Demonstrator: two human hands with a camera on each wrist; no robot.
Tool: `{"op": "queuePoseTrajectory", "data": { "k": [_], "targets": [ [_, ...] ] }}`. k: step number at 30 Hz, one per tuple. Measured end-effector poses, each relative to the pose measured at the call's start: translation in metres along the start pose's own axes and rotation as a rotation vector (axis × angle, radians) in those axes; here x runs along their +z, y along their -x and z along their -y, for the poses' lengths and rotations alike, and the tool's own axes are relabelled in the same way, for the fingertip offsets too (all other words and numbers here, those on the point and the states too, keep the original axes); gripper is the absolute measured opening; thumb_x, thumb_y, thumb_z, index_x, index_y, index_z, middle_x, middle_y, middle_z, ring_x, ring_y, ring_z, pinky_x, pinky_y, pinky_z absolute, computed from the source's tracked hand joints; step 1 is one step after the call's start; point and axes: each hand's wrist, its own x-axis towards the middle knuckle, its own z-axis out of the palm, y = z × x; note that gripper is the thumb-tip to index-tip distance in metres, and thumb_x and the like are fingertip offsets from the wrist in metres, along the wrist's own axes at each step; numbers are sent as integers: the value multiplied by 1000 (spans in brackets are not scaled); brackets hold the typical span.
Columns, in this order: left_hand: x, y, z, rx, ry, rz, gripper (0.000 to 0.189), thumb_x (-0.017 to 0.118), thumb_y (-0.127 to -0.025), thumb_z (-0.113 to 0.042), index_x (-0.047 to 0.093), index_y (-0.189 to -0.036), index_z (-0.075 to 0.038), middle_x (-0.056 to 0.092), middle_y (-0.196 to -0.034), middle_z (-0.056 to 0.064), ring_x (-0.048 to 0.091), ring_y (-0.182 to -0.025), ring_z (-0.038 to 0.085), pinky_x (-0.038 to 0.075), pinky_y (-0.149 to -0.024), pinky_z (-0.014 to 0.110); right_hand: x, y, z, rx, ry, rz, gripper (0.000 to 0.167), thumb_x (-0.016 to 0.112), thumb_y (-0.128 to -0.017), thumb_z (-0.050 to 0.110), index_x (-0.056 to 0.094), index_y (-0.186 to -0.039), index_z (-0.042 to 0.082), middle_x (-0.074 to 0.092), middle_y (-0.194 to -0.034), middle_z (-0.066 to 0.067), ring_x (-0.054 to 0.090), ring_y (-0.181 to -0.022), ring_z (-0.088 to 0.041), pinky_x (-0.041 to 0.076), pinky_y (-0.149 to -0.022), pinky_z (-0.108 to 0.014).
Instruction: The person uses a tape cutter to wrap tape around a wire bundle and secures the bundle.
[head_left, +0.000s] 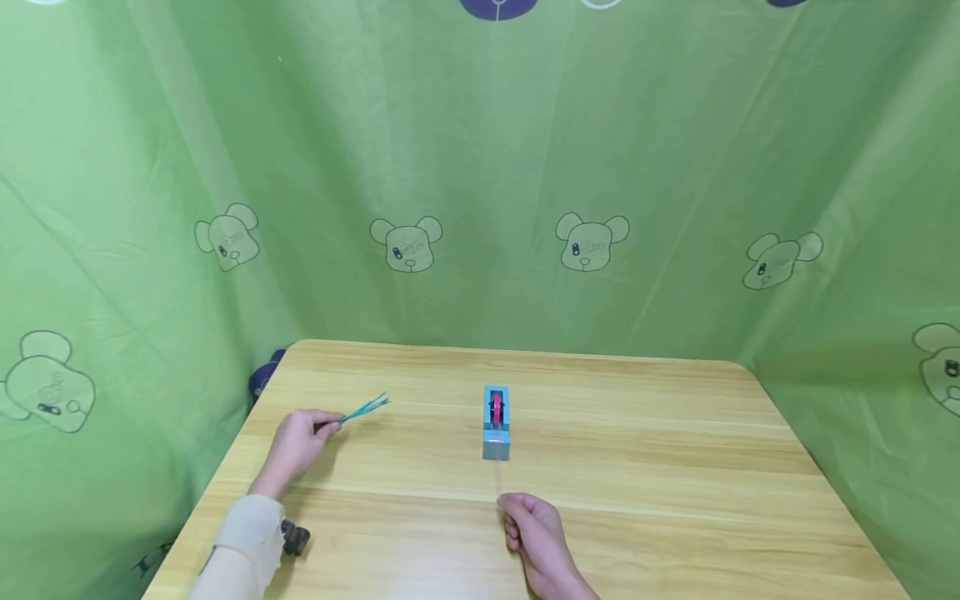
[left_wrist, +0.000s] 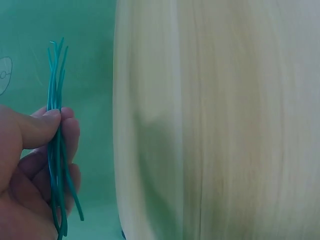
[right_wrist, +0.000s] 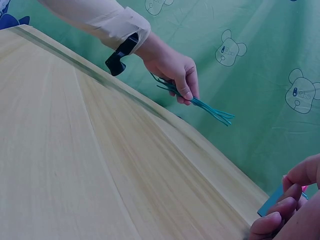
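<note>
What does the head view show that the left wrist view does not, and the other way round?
Only the head view: the blue tape dispenser with its pink-red core, the right hand pinching a clear strip of tape drawn from it, and the pale sleeve on the left arm.

Only the left wrist view: the other ends of the teal strands, trailing below the thumb.

Both: the left hand pinching those strands, the wooden table and the green curtain.
</note>
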Motion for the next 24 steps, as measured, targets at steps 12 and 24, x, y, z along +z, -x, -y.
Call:
{"op": "queuePoseTrajectory", "data": {
  "k": [12, 24],
  "targets": [
    [-1, 6, -13, 4, 50, 11, 16, 70, -90, -6, 78, -103, -9, 73, -100, 10, 61, -75, 16, 51, -62, 31, 0, 0, 0, -4, 0, 4, 15, 62, -94, 10, 60, -83, 0, 47, -64, 3, 42, -56, -8, 38, -50, -18],
    [4, 9, -18, -6, 60, 12, 13, 72, -89, -5, 78, -99, -7, 74, -98, 10, 68, -83, 20, 55, -67, 29, 0, 0, 0, 1, 0, -5, 15, 63, -93, 10, 60, -82, 0, 47, -63, 3, 42, -55, -7, 39, -49, -18]
  ]
}}
